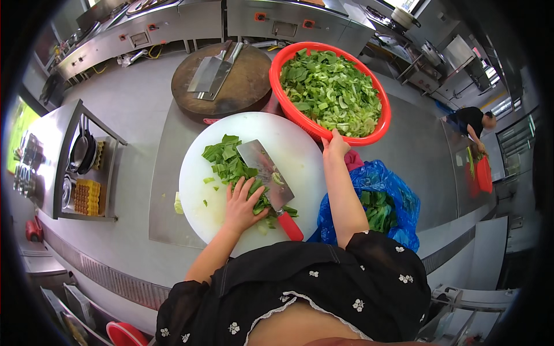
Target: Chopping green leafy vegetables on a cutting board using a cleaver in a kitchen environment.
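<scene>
My left hand [244, 206] lies with fingers spread on chopped leafy greens [227, 161] on a round white cutting board [298, 151]. Beside it, a cleaver [266, 173] with a red handle rests flat on the board, bits of greens stuck to its blade. My right hand [335, 146] grips the near rim of a red plastic basket [277, 82], which is heaped with cut greens [333, 93]. Below my right forearm, a blue plastic bag [402, 203] stands open with leafy greens [378, 212] inside.
Two cleavers [210, 75] lie on a round wooden chopping block [251, 86] behind the board. A pink cloth [353, 160] is between basket and bag. At far right, a person [469, 121] stands by another red basket [484, 175]. A shelf with pans [80, 149] and egg trays [87, 197] is left.
</scene>
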`<state>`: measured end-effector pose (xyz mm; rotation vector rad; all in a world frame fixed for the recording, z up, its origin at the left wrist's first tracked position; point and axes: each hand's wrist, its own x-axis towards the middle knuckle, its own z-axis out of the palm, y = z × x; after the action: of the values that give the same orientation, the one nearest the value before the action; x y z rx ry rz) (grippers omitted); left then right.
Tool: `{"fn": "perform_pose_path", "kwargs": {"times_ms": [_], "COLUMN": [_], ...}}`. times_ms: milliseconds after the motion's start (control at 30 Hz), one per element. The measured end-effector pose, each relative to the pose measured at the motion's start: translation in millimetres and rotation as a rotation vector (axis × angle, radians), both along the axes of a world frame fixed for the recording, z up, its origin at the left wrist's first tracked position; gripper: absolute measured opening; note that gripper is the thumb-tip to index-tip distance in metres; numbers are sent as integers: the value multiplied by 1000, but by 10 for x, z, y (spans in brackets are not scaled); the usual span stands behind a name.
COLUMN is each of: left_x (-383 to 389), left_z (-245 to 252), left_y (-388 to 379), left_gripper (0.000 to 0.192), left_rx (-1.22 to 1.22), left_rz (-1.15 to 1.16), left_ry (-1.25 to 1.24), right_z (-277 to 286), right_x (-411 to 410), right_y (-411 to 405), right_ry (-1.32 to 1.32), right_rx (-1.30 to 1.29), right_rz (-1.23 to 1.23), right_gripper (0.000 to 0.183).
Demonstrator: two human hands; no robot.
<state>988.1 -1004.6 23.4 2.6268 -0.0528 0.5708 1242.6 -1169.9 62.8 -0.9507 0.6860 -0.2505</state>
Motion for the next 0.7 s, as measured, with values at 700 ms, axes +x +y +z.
{"fn": "perform_pose_path", "kwargs": {"times_ms": [700], "left_x": [60], "left_z": [-36], "left_y": [-82], "left_gripper": [68], "left_rx": [-21], "left_rz": [-26], "left_ry": [-14], "right_z": [-161], "right_x": [-2152], "right_y": [-242], "right_ry": [-294], "right_rx": [-1471], "right_rz": [1522], "right_gripper": [69]}}
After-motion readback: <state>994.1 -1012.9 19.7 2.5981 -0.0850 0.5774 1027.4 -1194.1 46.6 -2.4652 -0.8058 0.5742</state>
